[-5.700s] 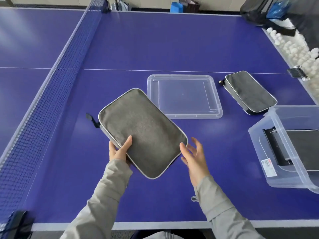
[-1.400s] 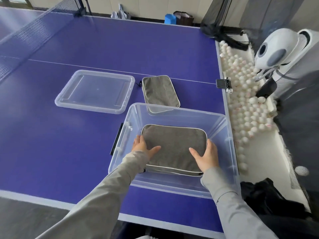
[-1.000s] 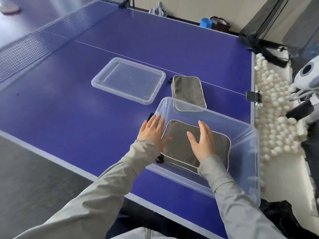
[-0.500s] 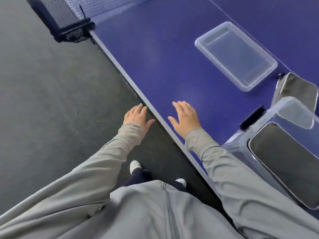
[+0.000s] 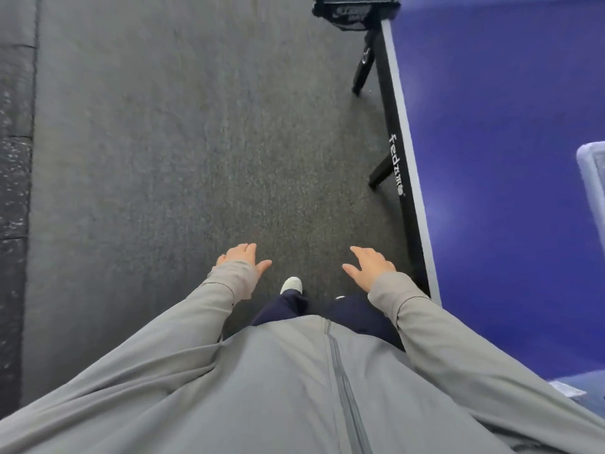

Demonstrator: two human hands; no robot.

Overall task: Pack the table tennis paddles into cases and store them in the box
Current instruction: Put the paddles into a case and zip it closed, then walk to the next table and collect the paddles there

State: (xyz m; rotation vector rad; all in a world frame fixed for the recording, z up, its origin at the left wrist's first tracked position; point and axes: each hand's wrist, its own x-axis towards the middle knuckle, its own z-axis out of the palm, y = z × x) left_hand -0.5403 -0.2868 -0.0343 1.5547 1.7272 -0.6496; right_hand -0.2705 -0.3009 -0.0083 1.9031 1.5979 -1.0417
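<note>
My left hand [image 5: 241, 258] and my right hand [image 5: 368, 264] hang over the dark grey floor [image 5: 183, 158], fingers spread and holding nothing. Both are off the table, to the left of its edge. Only a corner of the clear plastic lid [image 5: 594, 172] shows at the right border, lying on the blue table tennis table [image 5: 497, 158]. A sliver of the clear box [image 5: 568, 389] peeks past my right sleeve at the lower right. The grey paddle cases are out of view.
The table's white-lined side edge [image 5: 411, 178] with its black frame and legs runs down the right. The black net post clamp [image 5: 347, 11] sits at the top. My feet [image 5: 291, 285] stand on the floor close beside the table.
The view has swung left and down, away from the table. Both hands have left the case in the box and now hang free over the floor; box and cases have slid out of view.
</note>
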